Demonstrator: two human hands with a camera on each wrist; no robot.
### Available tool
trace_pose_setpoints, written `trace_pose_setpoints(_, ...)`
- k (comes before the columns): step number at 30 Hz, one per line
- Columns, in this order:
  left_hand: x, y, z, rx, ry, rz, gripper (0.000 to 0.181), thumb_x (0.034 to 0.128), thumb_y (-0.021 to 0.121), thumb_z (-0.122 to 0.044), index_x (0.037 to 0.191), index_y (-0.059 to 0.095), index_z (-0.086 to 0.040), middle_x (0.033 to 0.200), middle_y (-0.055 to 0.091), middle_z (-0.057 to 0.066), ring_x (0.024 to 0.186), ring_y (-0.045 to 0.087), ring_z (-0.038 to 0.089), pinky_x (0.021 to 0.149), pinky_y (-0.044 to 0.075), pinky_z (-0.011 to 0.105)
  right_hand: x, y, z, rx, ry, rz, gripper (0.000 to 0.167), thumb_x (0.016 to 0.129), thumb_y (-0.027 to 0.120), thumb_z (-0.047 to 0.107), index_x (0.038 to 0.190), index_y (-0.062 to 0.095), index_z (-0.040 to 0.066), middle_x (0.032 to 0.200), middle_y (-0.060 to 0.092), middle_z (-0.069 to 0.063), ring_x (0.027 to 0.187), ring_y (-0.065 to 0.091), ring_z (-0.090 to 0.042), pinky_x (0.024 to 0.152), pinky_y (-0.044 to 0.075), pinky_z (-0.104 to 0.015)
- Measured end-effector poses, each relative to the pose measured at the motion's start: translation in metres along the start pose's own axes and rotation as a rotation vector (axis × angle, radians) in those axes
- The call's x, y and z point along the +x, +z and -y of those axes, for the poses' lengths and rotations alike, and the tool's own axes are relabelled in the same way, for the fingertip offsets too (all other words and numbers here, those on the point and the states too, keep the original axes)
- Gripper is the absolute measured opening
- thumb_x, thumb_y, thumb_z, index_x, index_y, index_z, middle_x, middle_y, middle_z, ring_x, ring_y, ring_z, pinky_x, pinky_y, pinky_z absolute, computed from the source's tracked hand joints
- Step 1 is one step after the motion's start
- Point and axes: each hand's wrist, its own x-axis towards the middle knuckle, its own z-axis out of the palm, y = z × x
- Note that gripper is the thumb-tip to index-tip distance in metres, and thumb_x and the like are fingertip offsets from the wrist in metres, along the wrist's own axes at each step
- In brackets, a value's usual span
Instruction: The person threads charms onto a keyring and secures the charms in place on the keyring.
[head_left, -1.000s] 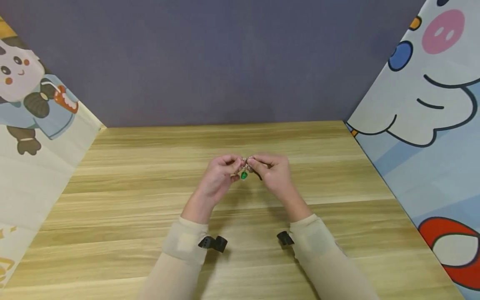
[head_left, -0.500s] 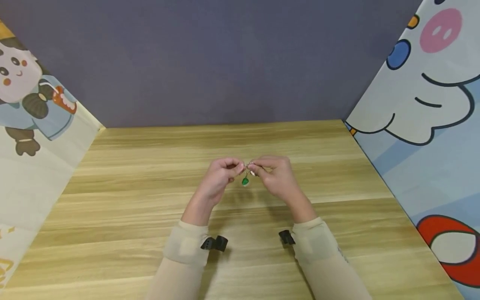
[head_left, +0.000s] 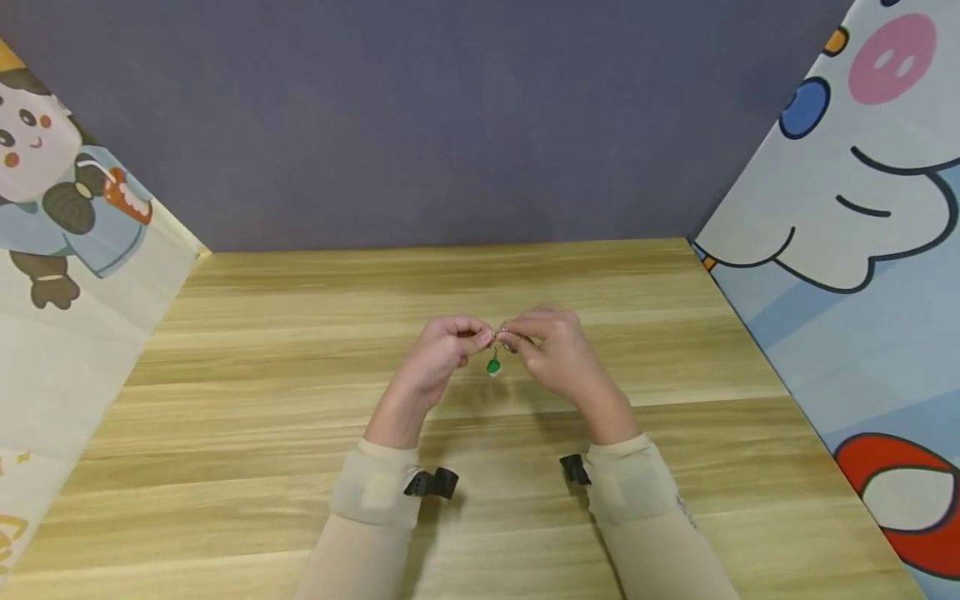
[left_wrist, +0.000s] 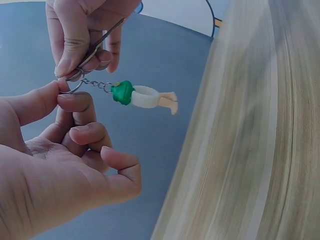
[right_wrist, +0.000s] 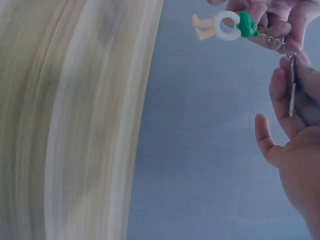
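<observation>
Over the wooden table [head_left: 315,433], my left hand [head_left: 431,362] and right hand [head_left: 562,354] meet fingertip to fingertip. In the left wrist view my left thumb and index finger pinch a small metal ring [left_wrist: 75,90]. A short chain joins it to a figure charm [left_wrist: 122,93] with a green top, a white ring-shaped middle and pale legs; it also hangs between the hands [head_left: 493,367] in the head view. My right hand [right_wrist: 305,155] pinches a slim metal piece [right_wrist: 292,87] against the ring. Whether the two are linked, I cannot tell.
A dark grey-blue panel [head_left: 450,125] stands along the table's far edge. Cartoon-printed panels rise at the left [head_left: 97,333] and right [head_left: 862,350]. Both cuffs carry a black device, one at the left cuff [head_left: 431,483] and one at the right cuff [head_left: 575,468].
Both hands have come slightly lower in the head view, with the green charm hanging further down. A dark strip visible under my right hand one second ago is out of sight.
</observation>
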Motion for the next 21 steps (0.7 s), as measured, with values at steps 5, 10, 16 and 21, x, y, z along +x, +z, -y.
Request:
trace_pose_setpoints(5, -0.001, -0.002, 0.002, 0.01, -0.026, 0.032, 0.018, 0.1063, 0.06, -0.012, 0.109, 0.073, 0.0, 0.102, 0.066, -0.001, 0.096, 0.053, 0.016, 0.079, 0.038, 0.031, -0.001, 0.001, 0.0, -0.017, -0.032, 0.022, 0.006, 0.092, 0.08, 0.005, 0.094, 0.084, 0.001, 0.083, 0.081, -0.009, 0.081, 0.076, -0.026, 0.098, 0.057, -0.051)
trace_pose_setpoints(10, -0.003, -0.002, 0.003, 0.019, -0.034, 0.032, 0.021, 0.1084, 0.059, -0.016, 0.11, 0.074, -0.001, 0.105, 0.065, -0.001, 0.093, 0.052, 0.015, 0.078, 0.037, 0.03, -0.003, 0.003, 0.0, -0.014, -0.029, 0.008, 0.007, 0.092, 0.081, 0.005, 0.096, 0.084, 0.001, 0.084, 0.081, -0.009, 0.081, 0.075, -0.026, 0.097, 0.058, -0.051)
trace_pose_setpoints(16, -0.007, 0.002, -0.004, 0.001, -0.031, -0.023, 0.02, 0.1092, 0.059, -0.017, 0.108, 0.073, -0.003, 0.101, 0.064, -0.004, 0.094, 0.053, 0.016, 0.083, 0.038, 0.033, -0.002, 0.006, 0.001, 0.019, -0.025, -0.052, 0.009, 0.091, 0.081, 0.004, 0.099, 0.084, -0.001, 0.087, 0.082, -0.011, 0.081, 0.076, -0.025, 0.086, 0.061, -0.044)
trace_pose_setpoints(21, -0.012, 0.006, -0.014, -0.038, -0.025, -0.055, 0.018, 0.1082, 0.059, -0.013, 0.106, 0.071, 0.0, 0.097, 0.062, -0.004, 0.093, 0.053, 0.015, 0.084, 0.04, 0.032, -0.003, 0.009, 0.002, 0.103, 0.008, -0.114, 0.009, 0.091, 0.08, 0.0, 0.099, 0.084, -0.001, 0.09, 0.082, -0.013, 0.081, 0.076, -0.025, 0.079, 0.063, -0.04)
